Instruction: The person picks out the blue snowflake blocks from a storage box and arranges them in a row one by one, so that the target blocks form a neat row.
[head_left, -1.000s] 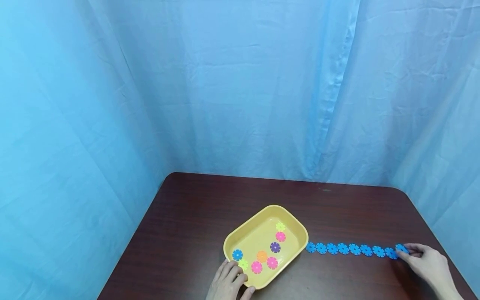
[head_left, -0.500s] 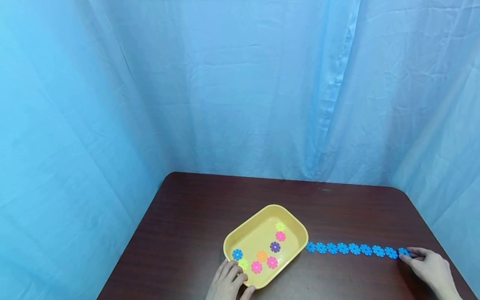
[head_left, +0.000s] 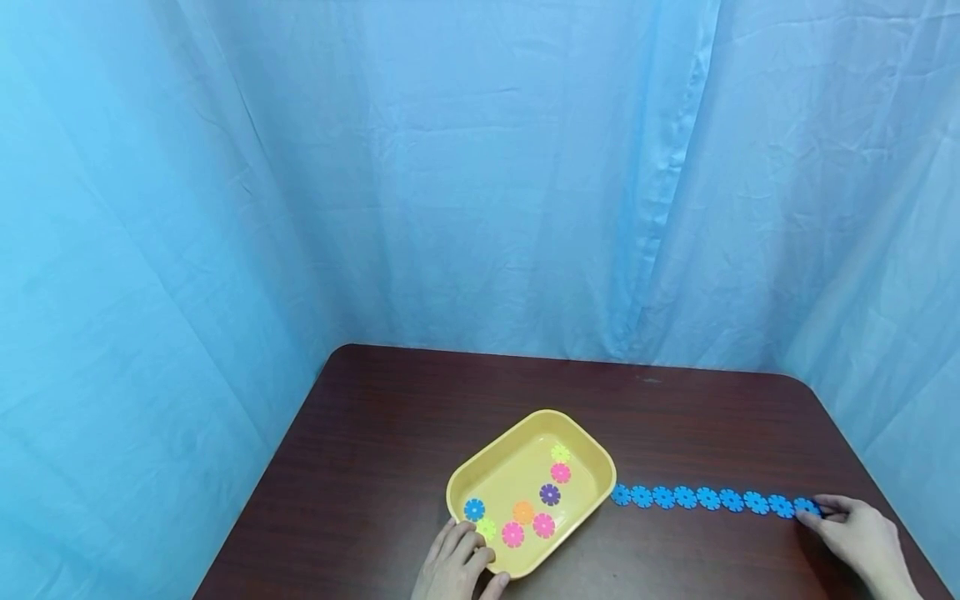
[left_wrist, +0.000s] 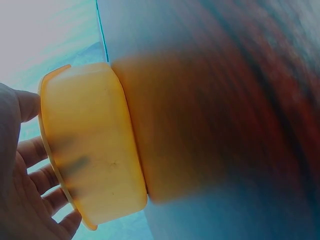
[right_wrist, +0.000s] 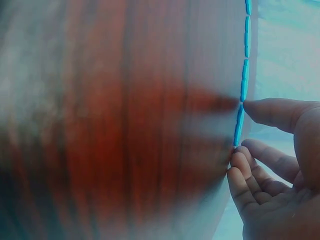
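Observation:
A row of blue notched plastic discs (head_left: 708,498), flower-like building pieces, lies edge to edge on the table, running right from the tray. My right hand (head_left: 857,533) holds the last blue disc (head_left: 806,507) at the row's right end. In the right wrist view the thumb (right_wrist: 272,112) sits where that disc meets its neighbour, and the fingertips are at its far edge. At the near left corner of the yellow tray (head_left: 501,444), my left hand (head_left: 452,562) grips the rim. Its fingers reach over the rim, showing as shadows through the wall (left_wrist: 95,150) in the left wrist view.
Inside the tray lie several loose discs: a blue disc (head_left: 474,509), a purple disc (head_left: 550,494), an orange disc (head_left: 522,512), plus pink and yellow ones. The dark wooden table (head_left: 390,417) has light blue curtains (head_left: 480,183) behind it and at both sides.
The right hand has lowered the last blue disc from slightly above and overlapping the row's end into line beside its neighbour. The left hand and tray look almost unmoved.

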